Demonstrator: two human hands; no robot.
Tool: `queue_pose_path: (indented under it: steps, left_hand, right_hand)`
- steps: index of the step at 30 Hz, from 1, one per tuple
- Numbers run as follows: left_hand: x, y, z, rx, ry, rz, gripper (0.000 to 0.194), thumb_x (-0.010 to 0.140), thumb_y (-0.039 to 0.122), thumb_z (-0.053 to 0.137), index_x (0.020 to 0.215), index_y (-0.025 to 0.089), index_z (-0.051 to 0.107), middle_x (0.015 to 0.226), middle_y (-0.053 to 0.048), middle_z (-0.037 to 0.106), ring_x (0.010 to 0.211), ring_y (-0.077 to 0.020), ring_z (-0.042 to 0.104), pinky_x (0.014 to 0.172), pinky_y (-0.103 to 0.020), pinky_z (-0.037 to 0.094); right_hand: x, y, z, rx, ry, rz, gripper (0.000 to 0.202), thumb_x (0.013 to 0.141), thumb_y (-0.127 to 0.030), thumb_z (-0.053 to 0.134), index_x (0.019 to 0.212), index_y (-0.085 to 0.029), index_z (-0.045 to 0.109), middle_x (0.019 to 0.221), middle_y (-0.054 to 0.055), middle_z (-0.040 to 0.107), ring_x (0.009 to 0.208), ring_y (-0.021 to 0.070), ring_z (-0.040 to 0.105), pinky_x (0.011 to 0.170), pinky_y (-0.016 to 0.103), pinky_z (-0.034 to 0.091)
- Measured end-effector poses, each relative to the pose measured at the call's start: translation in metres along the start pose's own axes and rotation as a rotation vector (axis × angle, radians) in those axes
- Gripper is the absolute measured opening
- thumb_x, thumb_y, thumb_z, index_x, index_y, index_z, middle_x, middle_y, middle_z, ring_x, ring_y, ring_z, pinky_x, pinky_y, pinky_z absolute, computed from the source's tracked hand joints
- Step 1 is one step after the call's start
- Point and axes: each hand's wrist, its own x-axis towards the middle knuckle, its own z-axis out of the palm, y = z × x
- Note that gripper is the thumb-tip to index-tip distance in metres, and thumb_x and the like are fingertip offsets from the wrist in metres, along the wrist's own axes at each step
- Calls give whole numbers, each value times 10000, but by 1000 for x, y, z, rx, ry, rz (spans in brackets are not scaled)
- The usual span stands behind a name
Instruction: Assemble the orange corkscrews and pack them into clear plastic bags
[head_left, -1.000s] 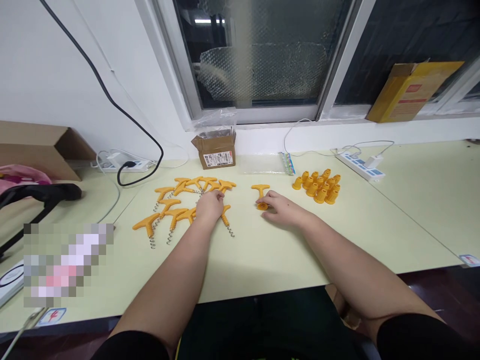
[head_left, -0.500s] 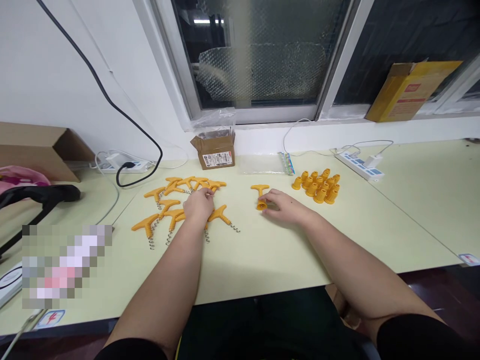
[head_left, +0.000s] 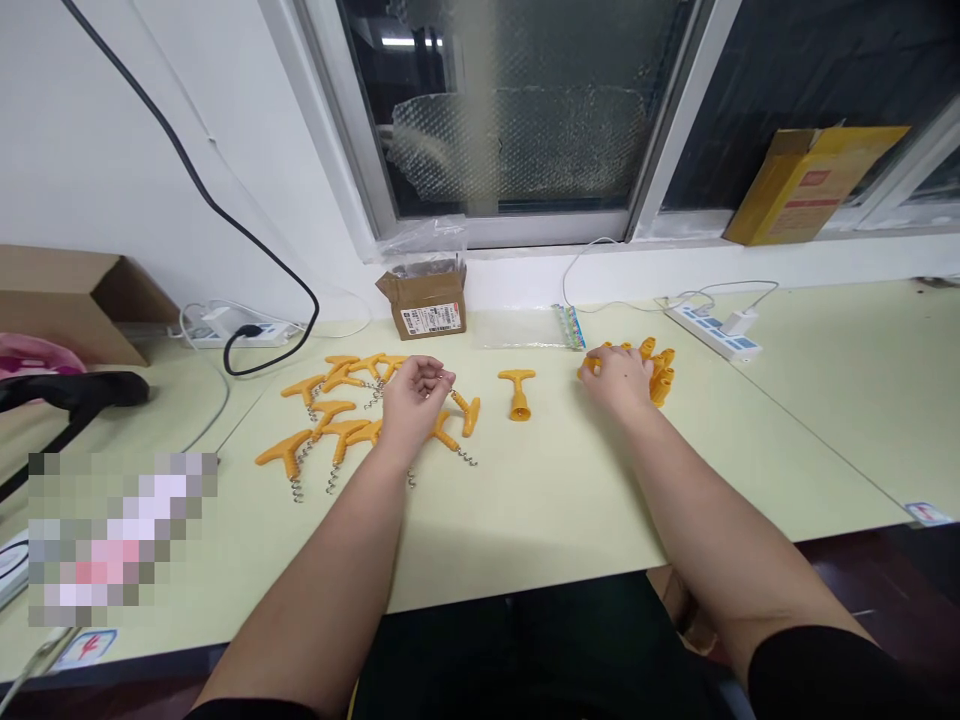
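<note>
My left hand pinches a yellow T-handled corkscrew by its metal spiral, the handle pointing down to the right. Around and below this hand lie several more corkscrews with bare spirals. At the right, my right hand is closed over the near left of a cluster of yellow plastic sleeves. Its fingers are around one sleeve, mostly hidden by the hand. Between my hands stands a corkscrew with a sleeve over its spiral, touched by neither hand.
Behind the corkscrews is a small open cardboard box, with a clear plastic bag lying beside it. A white power strip sits at the back right. A black cable hangs at the left, above another power strip.
My right hand has left the sleeved corkscrew in the middle and moved right to the sleeves. My left hand has lifted a corkscrew from the group and turned it.
</note>
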Motion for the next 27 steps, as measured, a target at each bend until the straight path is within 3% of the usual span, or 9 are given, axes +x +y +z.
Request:
queue_pose_path:
  steps: [3, 7, 14, 21, 27]
  left_hand:
    - [-4, 2, 5, -71, -38, -7, 286, 810, 368, 780, 992, 215, 621, 896, -44, 699, 823, -176, 689, 785, -330, 567]
    - [-9, 5, 9, -124, -124, 1, 311, 801, 356, 796, 1017, 217, 622, 891, -45, 707, 860, -187, 706, 835, -354, 574]
    - [-15, 14, 10, -209, -174, 51, 336, 804, 333, 814, 1048, 215, 615, 932, -62, 730, 882, -189, 706, 838, -364, 583]
    - [-17, 11, 15, -171, -239, 11, 319, 809, 336, 803, 1056, 205, 650, 954, -80, 746, 886, -198, 706, 845, -369, 578]
    - [-15, 1, 17, -4, -355, -48, 275, 810, 361, 770, 1019, 196, 699, 1016, -78, 754, 829, -176, 661, 797, -332, 549]
  right_hand:
    - [0, -2, 1, 17, 2, -11, 266, 885, -327, 564, 1044, -201, 737, 1122, 166, 722, 1114, 402, 542, 964, 577, 354]
    - [-1, -5, 1, 61, 19, -47, 335, 890, -311, 560, 1173, -203, 702, 1047, 124, 749, 1071, 363, 581, 974, 548, 366]
    - [0, -9, 3, 78, -141, -44, 326, 863, -293, 630, 1152, -184, 733, 993, 102, 748, 931, 281, 670, 848, 403, 462]
    - [-5, -17, 4, 119, -258, -61, 256, 838, -330, 672, 1059, -217, 734, 915, 55, 733, 825, 219, 650, 670, 314, 417]
    - [-6, -18, 8, 165, -302, -56, 275, 801, -308, 696, 1057, -210, 724, 870, 42, 720, 784, 191, 631, 654, 282, 394]
